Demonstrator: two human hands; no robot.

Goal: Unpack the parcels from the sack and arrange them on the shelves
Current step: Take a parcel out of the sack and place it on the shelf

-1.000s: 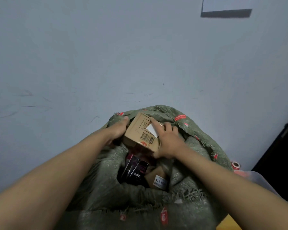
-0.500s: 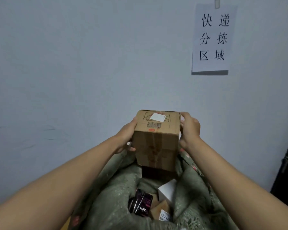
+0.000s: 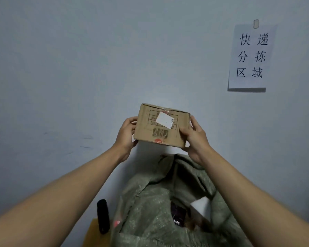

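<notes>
Cardboard parcel (image 3: 162, 128) now clear of the sack, raised before the wall; a second ago it lay in the sack mouth. Our left hand (image 3: 126, 135) and right hand (image 3: 194, 138) clasp its ends. Sack (image 3: 150, 207) below holds more. Next: shelving.

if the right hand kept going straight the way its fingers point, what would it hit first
Probably the wall. The right hand grips the cardboard box, fingers pointing up and away; nothing else shows between, though depth is unclear.
</notes>
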